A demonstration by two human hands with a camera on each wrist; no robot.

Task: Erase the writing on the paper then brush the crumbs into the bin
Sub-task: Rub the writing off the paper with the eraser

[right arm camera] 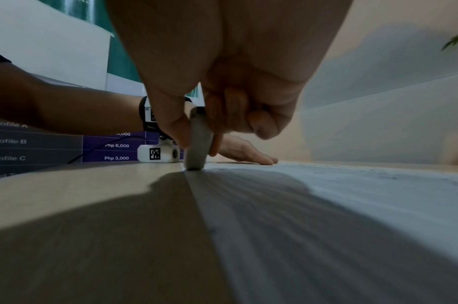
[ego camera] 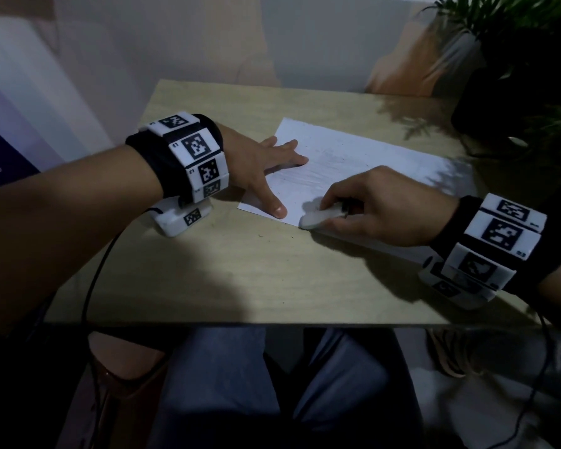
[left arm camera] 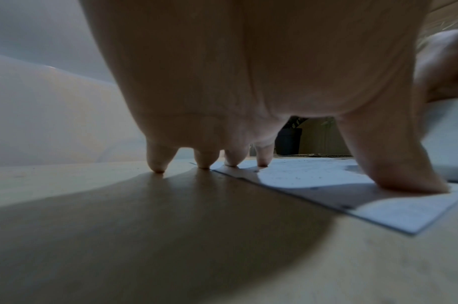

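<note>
A white sheet of paper (ego camera: 353, 160) lies at a slant on the wooden table (ego camera: 240, 270), with faint smudges on it. My left hand (ego camera: 266, 163) lies spread and flat on the paper's left edge; in the left wrist view its fingertips (left arm camera: 261, 162) press down on the paper (left arm camera: 326, 174). My right hand (ego camera: 370, 205) pinches a white eraser (ego camera: 321, 218) between thumb and fingers. In the right wrist view the eraser (right arm camera: 198, 144) stands on edge, touching the paper (right arm camera: 352, 205) at its near left border. No bin is in view.
A dark potted plant (ego camera: 515, 76) stands at the table's far right corner. Small dark crumbs (ego camera: 259, 236) dot the wood near the paper. A cable (ego camera: 94, 270) hangs from my left wrist over the front edge. My knees are below the table.
</note>
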